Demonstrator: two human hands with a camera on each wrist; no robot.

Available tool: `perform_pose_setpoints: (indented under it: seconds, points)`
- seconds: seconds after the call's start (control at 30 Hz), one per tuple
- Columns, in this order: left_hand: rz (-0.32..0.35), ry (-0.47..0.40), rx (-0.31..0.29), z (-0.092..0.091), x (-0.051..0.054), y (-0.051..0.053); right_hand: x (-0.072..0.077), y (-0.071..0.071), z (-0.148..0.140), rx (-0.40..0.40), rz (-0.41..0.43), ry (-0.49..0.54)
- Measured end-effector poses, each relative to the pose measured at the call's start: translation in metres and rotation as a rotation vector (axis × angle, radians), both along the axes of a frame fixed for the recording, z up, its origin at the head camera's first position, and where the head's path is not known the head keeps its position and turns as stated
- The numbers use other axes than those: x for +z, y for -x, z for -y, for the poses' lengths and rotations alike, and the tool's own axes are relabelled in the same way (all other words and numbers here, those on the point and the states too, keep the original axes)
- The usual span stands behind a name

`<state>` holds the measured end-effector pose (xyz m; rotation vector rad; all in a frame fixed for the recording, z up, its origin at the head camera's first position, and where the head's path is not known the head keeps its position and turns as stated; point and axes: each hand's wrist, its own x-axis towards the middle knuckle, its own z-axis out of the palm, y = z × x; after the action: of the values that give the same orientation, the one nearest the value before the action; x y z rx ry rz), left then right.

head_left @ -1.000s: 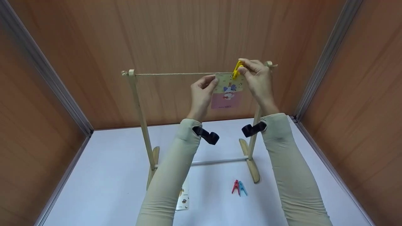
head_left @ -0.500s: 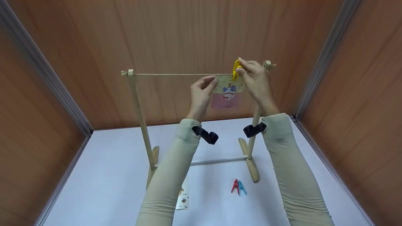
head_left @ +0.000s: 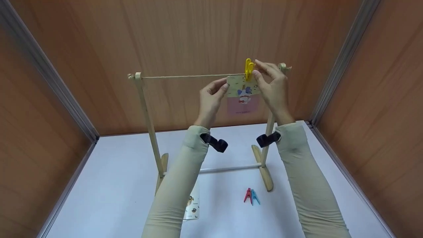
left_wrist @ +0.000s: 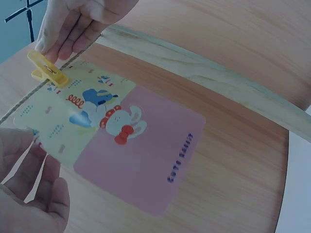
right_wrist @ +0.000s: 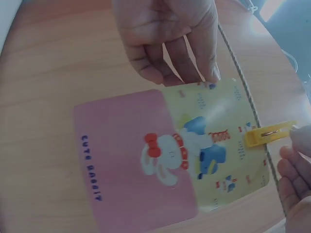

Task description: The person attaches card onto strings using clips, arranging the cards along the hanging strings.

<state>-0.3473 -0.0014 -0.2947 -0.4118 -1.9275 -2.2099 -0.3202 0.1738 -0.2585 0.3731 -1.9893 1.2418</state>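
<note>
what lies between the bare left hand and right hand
The head view shows a yellow and pink rectangular card, a yellow plastic clothespin on its top edge, and thin beige rope.

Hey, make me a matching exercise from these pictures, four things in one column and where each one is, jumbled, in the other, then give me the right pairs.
Things:
1. Yellow peg
2. Red peg
3. Left hand
4. White bar

Places:
A. At the left edge of the hanging card, near its top
B. Low down between the posts of the stand
C. On the string, at the top edge of the hanging card
D. On the table, beside the blue peg

Right pairs: 1-C, 2-D, 3-A, 4-B.
</note>
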Motion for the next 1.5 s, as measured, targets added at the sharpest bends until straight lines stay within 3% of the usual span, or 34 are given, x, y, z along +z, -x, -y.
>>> perform_pose_setpoints:
  seconds: [0.17,0.4,0.57,0.73,0.87,1.0,1.23,1.5]
  points:
    - [-0.007,0.073,-0.057,0.007,-0.005,0.001,-0.012,0.002,-0.005,0.032,-0.057,0.068]
    - [-0.017,0.182,-0.176,0.02,-0.017,0.0,-0.031,-0.001,-0.008,0.069,-0.099,0.038]
    - [-0.061,0.288,-0.191,0.029,-0.026,-0.004,-0.045,-0.002,-0.01,0.068,-0.199,0.008]
    - [-0.071,0.498,-0.178,0.04,-0.04,-0.008,-0.064,-0.003,-0.015,0.038,-0.228,-0.05]
    - [-0.031,0.658,-0.126,0.051,-0.057,-0.012,-0.082,-0.005,-0.018,0.024,-0.218,-0.102]
    - [-0.022,0.739,-0.079,0.063,-0.078,-0.017,-0.102,-0.007,-0.021,0.021,-0.219,-0.144]
    - [0.001,0.796,-0.022,0.083,-0.119,-0.027,-0.136,-0.014,-0.027,0.014,-0.221,-0.182]
    - [-0.001,0.782,0.011,0.111,-0.153,-0.041,-0.174,-0.03,-0.036,0.028,-0.044,-0.089]
